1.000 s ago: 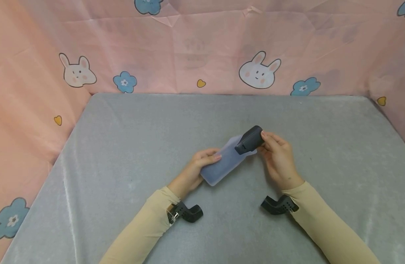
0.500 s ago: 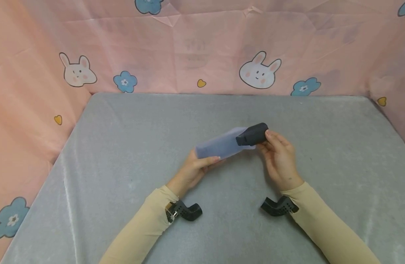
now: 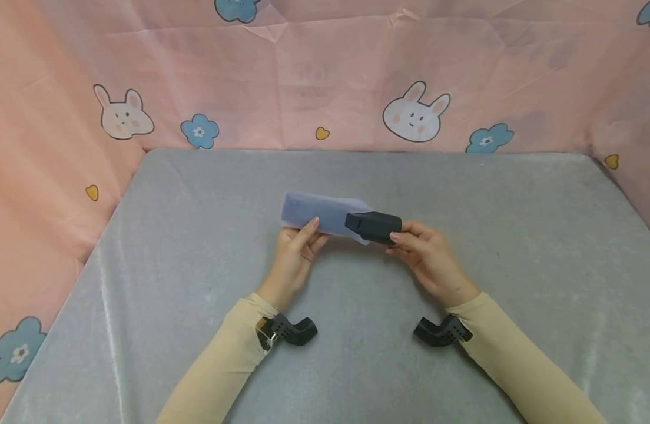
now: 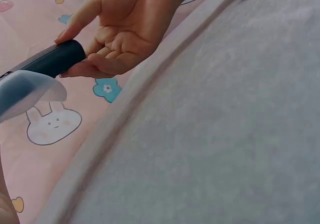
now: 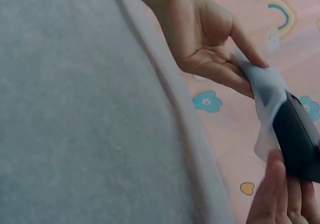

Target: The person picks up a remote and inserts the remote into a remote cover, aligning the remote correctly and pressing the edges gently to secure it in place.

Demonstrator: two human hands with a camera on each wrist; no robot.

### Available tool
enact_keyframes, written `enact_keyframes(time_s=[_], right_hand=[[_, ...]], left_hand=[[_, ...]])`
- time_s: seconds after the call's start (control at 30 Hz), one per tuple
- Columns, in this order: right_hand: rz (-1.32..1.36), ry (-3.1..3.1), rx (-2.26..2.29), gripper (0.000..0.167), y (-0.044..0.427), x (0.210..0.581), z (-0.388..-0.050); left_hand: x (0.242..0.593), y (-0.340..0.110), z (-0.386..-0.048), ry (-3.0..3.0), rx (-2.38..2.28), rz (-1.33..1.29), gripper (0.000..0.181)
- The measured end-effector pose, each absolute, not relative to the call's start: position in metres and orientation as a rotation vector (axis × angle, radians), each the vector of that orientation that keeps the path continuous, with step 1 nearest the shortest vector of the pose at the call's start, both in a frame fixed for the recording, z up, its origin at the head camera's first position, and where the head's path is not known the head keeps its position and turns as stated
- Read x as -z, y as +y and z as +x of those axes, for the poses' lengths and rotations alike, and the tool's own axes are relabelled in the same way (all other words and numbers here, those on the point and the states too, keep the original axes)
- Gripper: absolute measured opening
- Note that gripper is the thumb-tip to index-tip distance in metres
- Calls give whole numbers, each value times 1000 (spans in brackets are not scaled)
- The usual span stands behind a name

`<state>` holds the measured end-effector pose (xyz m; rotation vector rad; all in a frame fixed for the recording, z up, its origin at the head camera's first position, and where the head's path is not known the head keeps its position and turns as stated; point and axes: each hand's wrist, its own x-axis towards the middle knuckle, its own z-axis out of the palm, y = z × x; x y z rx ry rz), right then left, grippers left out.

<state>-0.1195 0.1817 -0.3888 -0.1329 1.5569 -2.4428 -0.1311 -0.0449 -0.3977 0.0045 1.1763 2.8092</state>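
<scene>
A translucent bluish sleeve-like item [image 3: 325,215] is held above the table, its long side nearly level. My left hand [image 3: 293,259] pinches its lower edge, thumb on the front face. A black object [image 3: 375,227] overlaps the sleeve's right end; whether it is inside or in front I cannot tell. My right hand [image 3: 431,259] grips the black object's right end between thumb and fingers. The right wrist view shows the sleeve [image 5: 267,87] wrapping partly around the black object [image 5: 297,139]. In the left wrist view, the black object [image 4: 52,59] sticks out past the sleeve [image 4: 30,92].
A grey cloth-covered table [image 3: 198,235] lies under both hands. Behind and to the left hangs a pink curtain [image 3: 304,76] with rabbits, flowers and hearts. A black wrist mount [image 3: 295,331] is on the left forearm, another [image 3: 438,331] on the right.
The left hand has moved up and left, turning the sleeve from a steep slant to nearly level. The right hand and the black object have shifted left and slightly down, the black object turning too.
</scene>
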Motion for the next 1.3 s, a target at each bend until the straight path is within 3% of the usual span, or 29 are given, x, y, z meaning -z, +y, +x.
enact_keyframes(time_s=[0.23, 0.37, 0.73, 1.3], right_hand=[[-260, 1764, 2144, 18, 169, 394, -113], [-294, 1867, 2018, 28, 158, 397, -107], [-296, 1966, 1937, 36, 142, 401, -95], [-294, 1998, 1939, 35, 136, 402, -91]], left_hand=[[398, -46, -132, 1135, -2841, 23, 21], [400, -43, -131, 1139, -2827, 64, 24], [402, -35, -124, 1167, -2780, 139, 22], [401, -38, -123, 1041, -2666, 196, 36]])
